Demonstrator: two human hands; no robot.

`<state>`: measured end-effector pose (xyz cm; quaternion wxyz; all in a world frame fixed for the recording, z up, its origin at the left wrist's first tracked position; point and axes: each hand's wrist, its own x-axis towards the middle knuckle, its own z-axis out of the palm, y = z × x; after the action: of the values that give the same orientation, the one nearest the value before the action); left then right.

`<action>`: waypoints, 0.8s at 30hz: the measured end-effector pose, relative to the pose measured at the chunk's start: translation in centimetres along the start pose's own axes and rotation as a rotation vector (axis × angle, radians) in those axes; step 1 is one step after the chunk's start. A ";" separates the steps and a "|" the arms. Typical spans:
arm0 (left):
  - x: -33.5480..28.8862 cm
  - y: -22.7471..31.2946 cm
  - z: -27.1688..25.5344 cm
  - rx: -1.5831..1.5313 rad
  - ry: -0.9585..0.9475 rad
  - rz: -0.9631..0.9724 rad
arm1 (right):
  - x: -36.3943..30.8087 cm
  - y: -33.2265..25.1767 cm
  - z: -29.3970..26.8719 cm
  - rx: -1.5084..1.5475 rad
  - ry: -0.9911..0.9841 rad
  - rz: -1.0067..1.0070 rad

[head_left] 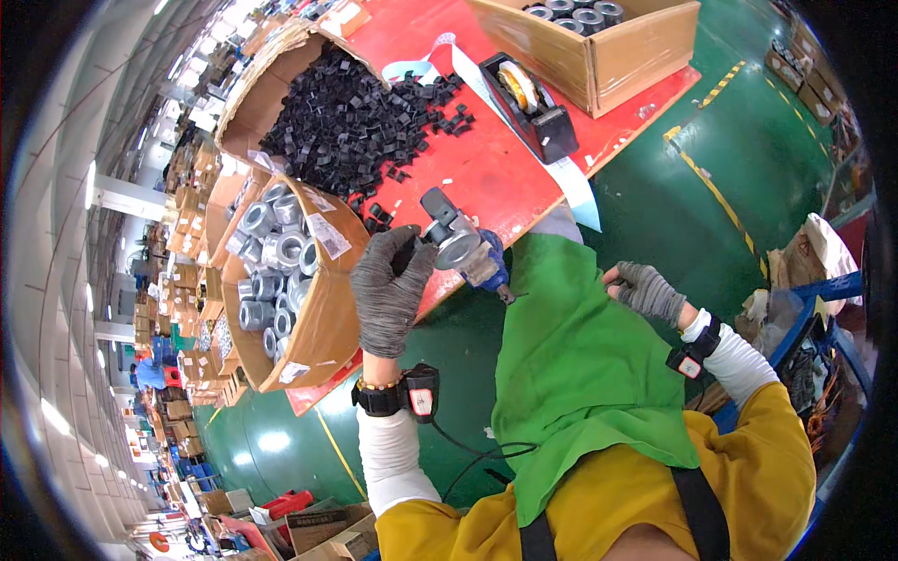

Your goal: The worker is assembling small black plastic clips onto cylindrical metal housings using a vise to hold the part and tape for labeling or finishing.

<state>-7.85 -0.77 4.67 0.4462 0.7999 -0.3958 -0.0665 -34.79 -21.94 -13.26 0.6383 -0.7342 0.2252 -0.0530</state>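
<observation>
My left hand [388,290], in a grey knit glove, is at the bench edge with thumb and fingers bent together. Something dark shows between them, too hidden to name. Just right of these fingers is a blue metal clamping fixture [484,266] at the bench edge. A round grey metal disc [457,250] is on its left side, with a black block-shaped part [438,205] above. My right hand [647,292], also gloved, hovers right of the green apron [589,346], away from the bench. Its fingers curl inward, and whatever they may hold is hidden.
On the red bench [496,187], a cardboard box [245,112] spills small black pieces [337,117]. Nearer is a carton [327,299] of metal rings [271,252]. A tape dispenser [538,107] and another carton [641,61] are farther back. A blue-framed cart [823,290] stands right.
</observation>
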 end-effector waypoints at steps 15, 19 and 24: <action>-2.6 2.0 -1.9 -0.061 0.247 0.042 | 0.8 -0.3 -1.1 -0.095 0.058 -0.057; -5.5 5.8 1.5 -0.482 0.171 -0.022 | 3.7 -4.7 -4.0 -0.262 0.185 -0.249; -3.2 7.4 11.6 -0.703 -0.292 -0.265 | 8.5 -12.1 -6.2 -0.210 0.366 -0.315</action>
<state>-19.64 -8.36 2.63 0.6190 0.6249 -0.3017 -0.3678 -26.28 -29.98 -2.28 0.4911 -0.8007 0.2240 -0.2599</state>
